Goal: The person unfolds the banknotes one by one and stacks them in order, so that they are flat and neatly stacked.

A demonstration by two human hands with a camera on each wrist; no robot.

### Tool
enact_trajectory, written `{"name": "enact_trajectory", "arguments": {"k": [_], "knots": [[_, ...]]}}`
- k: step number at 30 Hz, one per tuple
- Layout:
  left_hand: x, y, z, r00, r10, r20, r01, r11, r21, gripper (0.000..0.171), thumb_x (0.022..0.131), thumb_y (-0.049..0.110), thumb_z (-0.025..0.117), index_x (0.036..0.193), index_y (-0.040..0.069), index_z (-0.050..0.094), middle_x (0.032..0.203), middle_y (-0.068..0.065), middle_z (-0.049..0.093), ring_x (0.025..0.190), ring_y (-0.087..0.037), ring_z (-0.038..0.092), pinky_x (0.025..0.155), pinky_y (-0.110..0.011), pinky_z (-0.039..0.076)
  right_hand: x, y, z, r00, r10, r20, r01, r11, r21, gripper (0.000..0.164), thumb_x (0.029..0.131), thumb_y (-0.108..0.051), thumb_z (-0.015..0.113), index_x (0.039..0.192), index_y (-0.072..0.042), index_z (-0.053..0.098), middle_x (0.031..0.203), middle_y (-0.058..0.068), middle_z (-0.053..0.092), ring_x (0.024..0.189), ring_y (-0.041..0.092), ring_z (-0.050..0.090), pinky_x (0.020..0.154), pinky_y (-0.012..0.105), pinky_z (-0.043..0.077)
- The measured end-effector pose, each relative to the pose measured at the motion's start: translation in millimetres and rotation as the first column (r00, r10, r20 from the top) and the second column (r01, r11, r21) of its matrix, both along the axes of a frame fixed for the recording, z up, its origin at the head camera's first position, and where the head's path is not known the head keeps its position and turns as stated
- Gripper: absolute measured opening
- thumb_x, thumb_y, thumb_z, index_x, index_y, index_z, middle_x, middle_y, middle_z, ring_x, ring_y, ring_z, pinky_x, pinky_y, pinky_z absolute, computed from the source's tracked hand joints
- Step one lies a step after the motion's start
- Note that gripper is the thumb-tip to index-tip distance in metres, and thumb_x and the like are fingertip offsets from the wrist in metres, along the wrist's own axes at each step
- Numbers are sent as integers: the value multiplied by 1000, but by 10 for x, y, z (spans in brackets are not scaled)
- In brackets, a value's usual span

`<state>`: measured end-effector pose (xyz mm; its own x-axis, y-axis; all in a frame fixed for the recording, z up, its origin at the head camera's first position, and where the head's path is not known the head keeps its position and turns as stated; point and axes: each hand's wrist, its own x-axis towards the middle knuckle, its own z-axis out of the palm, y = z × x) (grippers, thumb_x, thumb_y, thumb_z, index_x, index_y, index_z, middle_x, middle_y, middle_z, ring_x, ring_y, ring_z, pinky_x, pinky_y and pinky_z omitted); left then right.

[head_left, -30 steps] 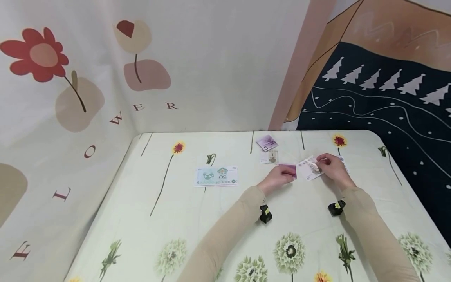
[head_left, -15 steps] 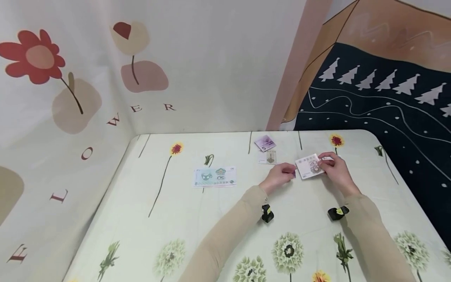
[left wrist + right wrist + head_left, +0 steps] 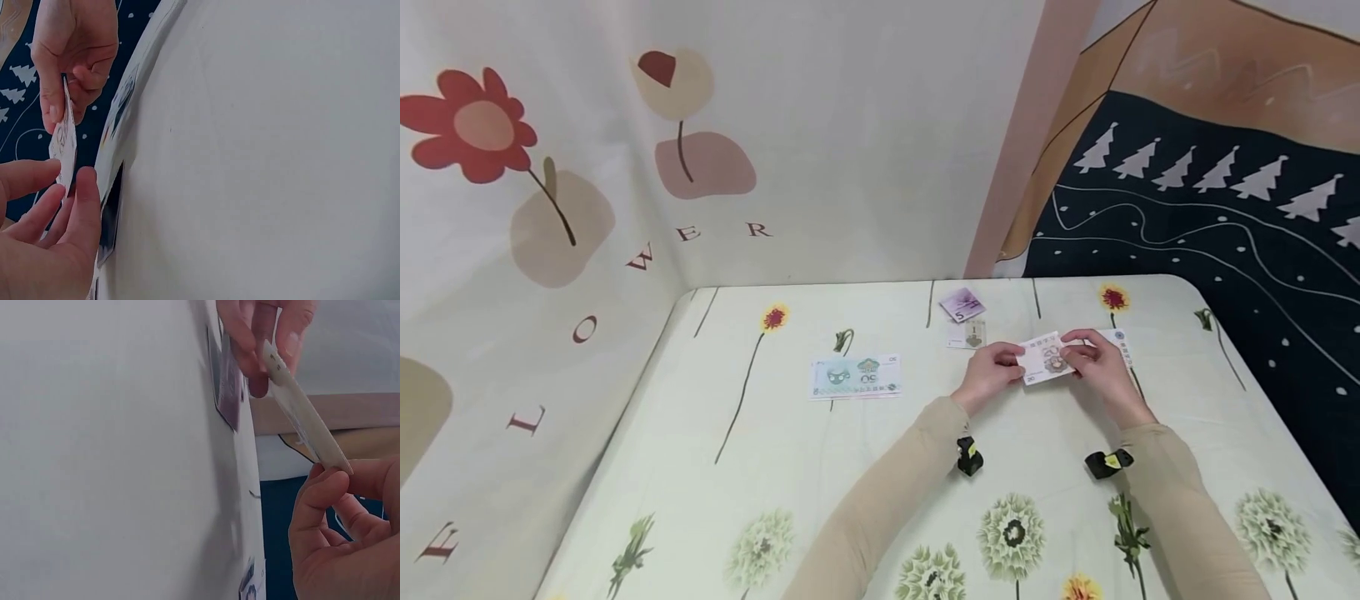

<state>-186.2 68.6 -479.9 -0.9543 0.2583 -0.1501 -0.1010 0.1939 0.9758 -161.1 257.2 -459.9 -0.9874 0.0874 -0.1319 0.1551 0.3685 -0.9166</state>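
Note:
A pale pinkish banknote [image 3: 1041, 358] printed with a 20 is held up between both hands, looking folded or layered at its edge in the right wrist view. My left hand [image 3: 987, 377] pinches its left end between thumb and fingers. At the opposite end, my right hand [image 3: 1101, 372] grips it with thumb and fingertips. Below the left hand on the table, a folded purple note [image 3: 230, 387] stands partly raised in the right wrist view; the hand hides it from the head view. Beyond the right hand lies another pale note [image 3: 1120, 343], partly covered by that hand.
A greenish 50 banknote [image 3: 855, 377] lies flat on the left. Towards the back edge are a purple 5 note [image 3: 962, 305] and a small note marked 1 [image 3: 966, 335]. A flower-print cloth [image 3: 880, 475] covers the table, with a printed curtain [image 3: 850, 125] behind.
The pinkish banknote has shifted left with the right hand. My left hand, earlier on the purple note, now grips the pinkish one. More of the pale note at right shows.

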Motion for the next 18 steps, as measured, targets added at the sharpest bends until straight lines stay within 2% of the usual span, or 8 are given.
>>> {"name": "enact_trajectory", "arguments": {"k": [4, 6, 13, 18], "knots": [[-19, -55, 12, 999, 34, -8, -34, 999, -2, 23, 81, -10, 68, 102, 0, 69, 83, -2, 64, 72, -6, 57, 65, -19, 53, -2, -77, -40, 999, 7, -37, -8, 1000, -26, 29, 97, -7, 55, 122, 6, 48, 93, 1, 61, 73, 1, 53, 61, 20, 46], [-38, -101, 22, 999, 41, -15, -41, 999, -5, 23, 81, -10, 67, 102, 0, 68, 83, -1, 62, 72, -6, 57, 66, -19, 52, -8, -123, -55, 998, 16, -53, -18, 999, -37, 29, 96, -4, 55, 121, 8, 48, 92, 2, 61, 71, 1, 53, 59, 19, 45], [-87, -337, 52, 999, 29, -30, -30, 999, -26, 25, 82, -10, 64, 104, 0, 67, 91, -5, 64, 75, -10, 62, 68, -20, 52, -31, -322, -90, 997, 60, -52, -61, 998, -12, 30, 95, -4, 56, 122, 7, 47, 102, 19, 58, 69, 3, 53, 58, 20, 44], [-100, -473, 25, 999, 44, -22, -44, 999, -15, 27, 82, -10, 63, 107, 0, 67, 93, -6, 65, 81, -13, 63, 71, -20, 53, -50, -455, -112, 996, 78, -49, -78, 997, -2, 31, 94, -2, 56, 122, 7, 46, 107, 24, 56, 74, 6, 54, 60, 20, 45]]}}
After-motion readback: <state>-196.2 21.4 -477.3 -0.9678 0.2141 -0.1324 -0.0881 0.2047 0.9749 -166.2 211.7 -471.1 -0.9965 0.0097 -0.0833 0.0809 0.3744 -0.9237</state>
